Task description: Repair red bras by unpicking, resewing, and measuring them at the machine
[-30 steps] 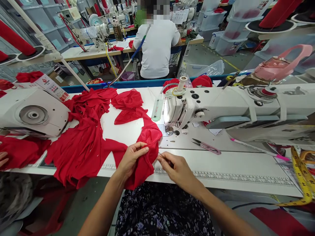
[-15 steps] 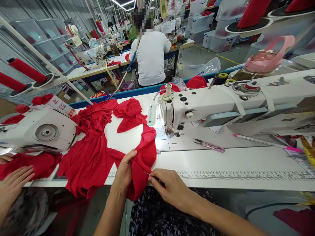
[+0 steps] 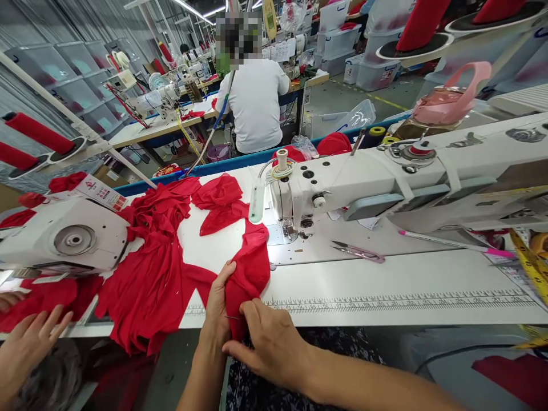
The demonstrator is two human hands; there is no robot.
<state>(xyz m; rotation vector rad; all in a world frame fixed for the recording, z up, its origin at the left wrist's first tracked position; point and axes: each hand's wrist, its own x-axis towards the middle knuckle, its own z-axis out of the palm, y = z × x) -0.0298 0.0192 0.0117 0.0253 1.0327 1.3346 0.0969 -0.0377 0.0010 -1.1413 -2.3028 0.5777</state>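
A piece of red fabric (image 3: pixel 250 265) hangs over the table's front edge, bunched in front of me. My left hand (image 3: pixel 219 302) is closed around its left side, with the thumb on top. My right hand (image 3: pixel 272 339) is curled against the cloth's lower part, beside the left fingers. From under its fingers a thin metal tool (image 3: pixel 232 317) pokes out across the fabric; most of it is hidden, so its kind is unclear. The right thumb sticks out below. Beyond the cloth stands a white sewing machine (image 3: pixel 291 200).
Thread snips (image 3: pixel 359 251) and a pink-tipped pen (image 3: pixel 454 244) lie on the right. A heap of red cloth (image 3: pixel 145 279) spreads leftward to another sewing machine (image 3: pixel 72 234), where a co-worker's hands (image 3: pixel 32 339) rest near red fabric. A printed ruler (image 3: pixel 385 302) runs along the front edge.
My right hand has moved left and slightly down over the fabric, bringing the metal tool close to my left hand. The co-worker's nearer hand has lifted, its fingers spread. The view has shifted slightly.
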